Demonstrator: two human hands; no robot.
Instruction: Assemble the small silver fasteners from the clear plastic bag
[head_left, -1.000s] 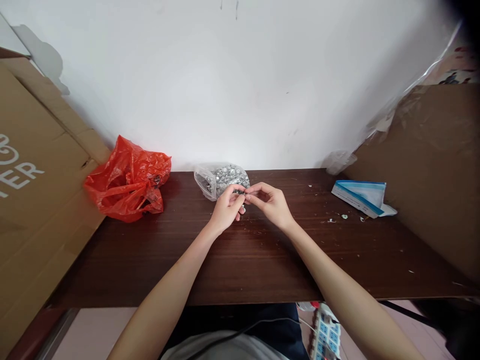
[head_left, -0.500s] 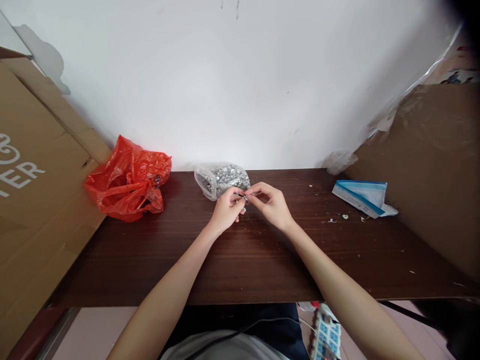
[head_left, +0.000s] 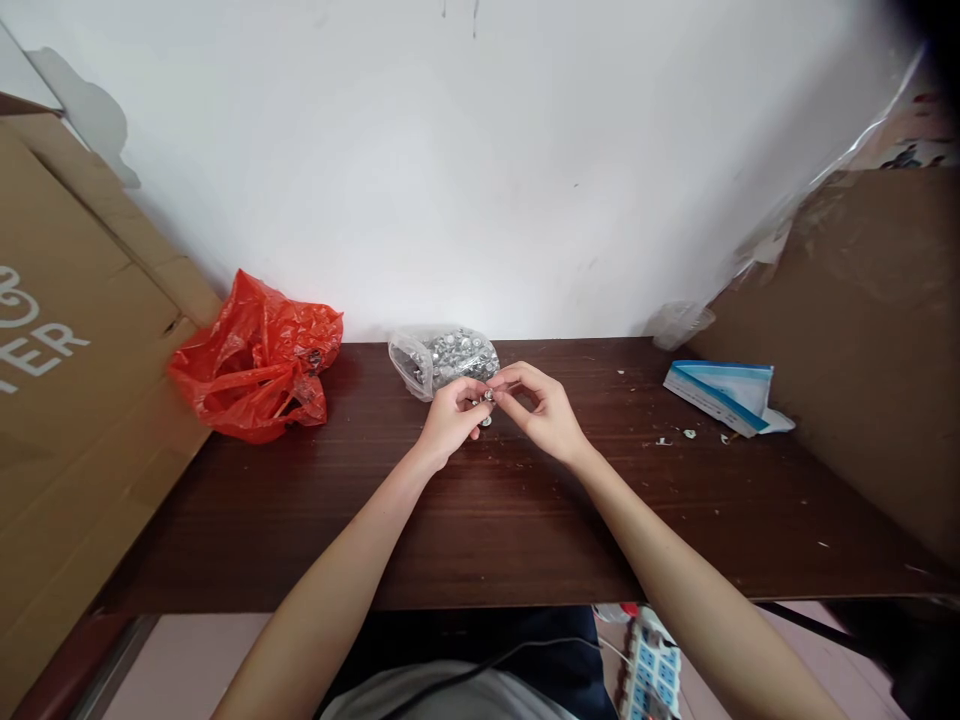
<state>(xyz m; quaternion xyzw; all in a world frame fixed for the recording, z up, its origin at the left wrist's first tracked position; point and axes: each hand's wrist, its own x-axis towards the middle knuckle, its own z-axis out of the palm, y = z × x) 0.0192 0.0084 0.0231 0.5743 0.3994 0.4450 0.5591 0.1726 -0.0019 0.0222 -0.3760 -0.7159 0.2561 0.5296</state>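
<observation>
My left hand (head_left: 452, 420) and my right hand (head_left: 541, 408) meet above the middle of the dark wooden table (head_left: 517, 540), fingertips almost touching. Between them is a small shiny metal piece (head_left: 488, 395), pinched by the thumb and fingers of both hands; its exact kind is too small to tell. Another small round silvery piece (head_left: 486, 421) shows under my left fingers, partly hidden. Just behind the hands lies a clear plastic bag (head_left: 409, 362), its mouth to the left, full of small silvery metal parts (head_left: 459, 352).
A crumpled red plastic bag (head_left: 259, 350) lies at the left beside a cardboard box (head_left: 90, 420). On the right are a blue-and-white packet (head_left: 720, 390), white scraps (head_left: 689, 434) and another cardboard box (head_left: 862, 350). A white wall backs the table; a power strip (head_left: 654, 665) lies below.
The small metal piece at my fingertips has turned slightly and shows a rounder, brighter face. Both hands stay in nearly the same place.
</observation>
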